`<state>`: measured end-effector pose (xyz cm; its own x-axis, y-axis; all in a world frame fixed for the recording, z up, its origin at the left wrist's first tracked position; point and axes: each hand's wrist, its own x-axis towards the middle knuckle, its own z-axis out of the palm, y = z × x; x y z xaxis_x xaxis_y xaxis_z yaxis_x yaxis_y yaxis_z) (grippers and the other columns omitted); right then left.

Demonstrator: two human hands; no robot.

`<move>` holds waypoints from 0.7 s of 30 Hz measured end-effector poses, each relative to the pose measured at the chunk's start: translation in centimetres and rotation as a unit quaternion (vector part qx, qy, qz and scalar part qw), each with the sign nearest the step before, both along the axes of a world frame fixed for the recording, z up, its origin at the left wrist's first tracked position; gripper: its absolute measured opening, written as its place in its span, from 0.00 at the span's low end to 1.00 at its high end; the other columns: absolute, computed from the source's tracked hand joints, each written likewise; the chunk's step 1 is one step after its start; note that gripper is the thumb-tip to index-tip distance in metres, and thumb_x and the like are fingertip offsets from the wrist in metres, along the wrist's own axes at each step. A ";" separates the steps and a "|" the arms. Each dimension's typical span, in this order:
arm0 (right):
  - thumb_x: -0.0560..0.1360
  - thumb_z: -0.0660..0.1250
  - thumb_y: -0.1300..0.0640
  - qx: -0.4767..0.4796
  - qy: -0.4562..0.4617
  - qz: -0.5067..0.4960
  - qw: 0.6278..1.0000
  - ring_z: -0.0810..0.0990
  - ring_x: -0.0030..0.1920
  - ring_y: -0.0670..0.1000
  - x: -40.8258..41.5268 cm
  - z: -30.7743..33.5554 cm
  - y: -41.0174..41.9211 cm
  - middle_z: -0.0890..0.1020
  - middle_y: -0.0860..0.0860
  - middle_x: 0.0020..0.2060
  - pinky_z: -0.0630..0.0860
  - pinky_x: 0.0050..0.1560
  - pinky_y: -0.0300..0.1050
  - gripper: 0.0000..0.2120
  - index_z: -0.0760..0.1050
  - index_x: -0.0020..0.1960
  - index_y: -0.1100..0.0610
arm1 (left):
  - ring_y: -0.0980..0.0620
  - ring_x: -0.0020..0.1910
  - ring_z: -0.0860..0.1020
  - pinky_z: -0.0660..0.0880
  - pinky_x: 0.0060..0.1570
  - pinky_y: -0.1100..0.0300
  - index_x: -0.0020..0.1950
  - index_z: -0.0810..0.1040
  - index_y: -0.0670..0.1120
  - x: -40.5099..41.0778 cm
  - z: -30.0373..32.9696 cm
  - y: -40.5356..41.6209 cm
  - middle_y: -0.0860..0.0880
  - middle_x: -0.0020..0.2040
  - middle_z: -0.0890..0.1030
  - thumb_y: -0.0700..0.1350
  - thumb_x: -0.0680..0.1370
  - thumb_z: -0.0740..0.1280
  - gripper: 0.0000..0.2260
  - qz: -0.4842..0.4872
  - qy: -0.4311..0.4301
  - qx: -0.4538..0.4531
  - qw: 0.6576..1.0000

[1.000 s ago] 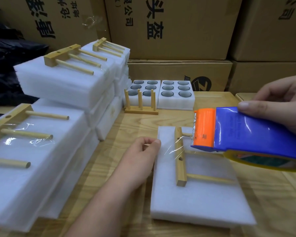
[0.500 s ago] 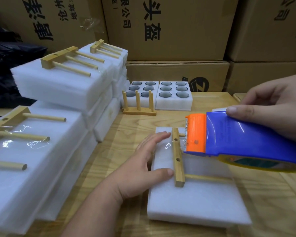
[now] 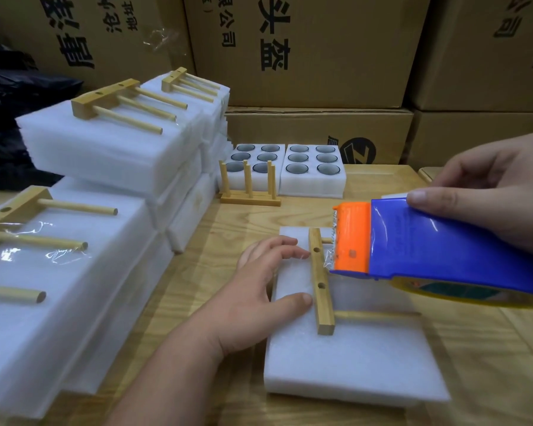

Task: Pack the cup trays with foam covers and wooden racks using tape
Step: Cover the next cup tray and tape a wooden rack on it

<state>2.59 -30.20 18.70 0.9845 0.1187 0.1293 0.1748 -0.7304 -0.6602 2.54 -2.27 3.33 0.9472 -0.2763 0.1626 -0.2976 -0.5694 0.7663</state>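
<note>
At the far left of the light wooden desk [image 3: 216, 241], finished white foam packs [image 3: 62, 272] are stacked, and on each top one a wooden rack with round pegs [image 3: 43, 222] is laid flat; clear tape can be seen over the pegs of the nearest one. A higher stack of white foam packs [image 3: 114, 149] is placed behind it, also topped by a wooden peg rack [image 3: 120, 99].

Further right, at the back of the desk, a small wooden rack with three upright pegs [image 3: 249, 192] is stood just in front of two white foam cup trays [image 3: 313, 176], in which round cups are held, six in each tray.

In the near middle, a flat white foam cover [image 3: 351, 358] is laid on the desk, with a wooden rack bar [image 3: 320, 281] resting across it. The left hand [image 3: 259, 302] is spread flat on the left edge of this foam cover, the fingers straight and the thumb tip pressed beside the bar; nothing is grasped by it.

At the right, a blue tape dispenser with an orange front [image 3: 428, 247] is gripped by the right hand [image 3: 499, 186]. Its orange end is held just beside the bar, and a piece of clear tape [image 3: 328, 256] is seen between them. Brown cardboard boxes with black print [image 3: 305, 50] are piled behind the desk.
</note>
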 end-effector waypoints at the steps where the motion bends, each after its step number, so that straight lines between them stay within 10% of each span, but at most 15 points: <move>1: 0.54 0.69 0.17 -0.002 -0.001 0.002 1.000 0.86 0.32 0.49 0.0 0.0 0.0 0.86 0.46 0.32 0.83 0.30 0.61 0.33 0.84 0.47 0.39 | 0.70 0.74 0.53 0.55 0.66 0.73 0.67 0.71 0.63 0.0 0.0 0.1 0.70 0.71 0.62 0.56 0.72 0.69 0.23 0.000 0.002 -0.004 1.000; 21: 0.49 0.77 0.27 0.096 0.099 -0.004 0.990 0.87 0.33 0.54 2.1 -2.1 -1.4 0.87 0.54 0.35 0.79 0.26 0.42 0.34 0.84 0.43 0.51 | 0.67 0.74 0.57 0.60 0.61 0.71 0.66 0.70 0.63 0.1 -0.4 0.3 0.72 0.68 0.62 0.62 0.66 0.65 0.28 0.021 0.029 -0.046 0.998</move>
